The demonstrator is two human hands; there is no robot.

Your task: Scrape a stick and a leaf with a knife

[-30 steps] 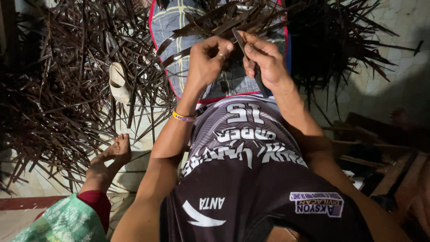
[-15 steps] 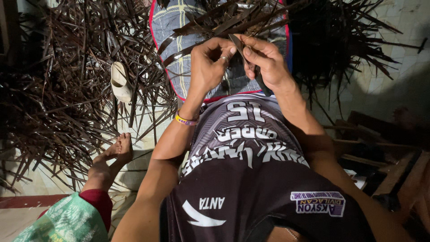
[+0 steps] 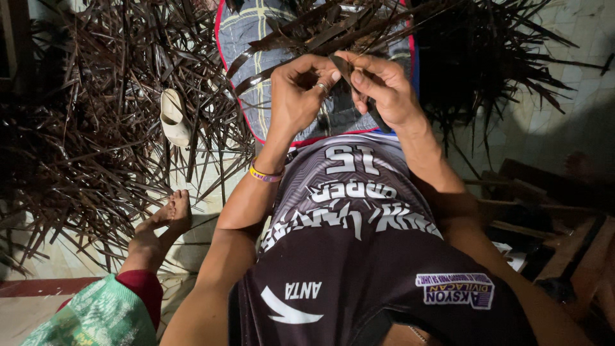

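Note:
My left hand (image 3: 300, 91) and my right hand (image 3: 382, 87) meet in front of me over my lap, both pinching the same dark dried palm leaf strip (image 3: 346, 69). The strip runs between the fingertips and down past my right palm. A ring sits on a left finger and a coloured band (image 3: 265, 173) circles the left wrist. More dark leaf strips (image 3: 301, 38) lie across the blue checked cloth (image 3: 256, 57) on my legs.
A big heap of dried brown palm leaves (image 3: 90, 122) covers the tiled floor to the left and top right. A pale sandal (image 3: 174, 117) lies among them. Another person's bare foot (image 3: 160, 227) and green garment (image 3: 96, 314) are at lower left. Wooden pieces (image 3: 551, 218) are stacked on the right.
Both hands have stayed together on the leaf strip, shifting slightly as the fingers work along it. The view has barely moved.

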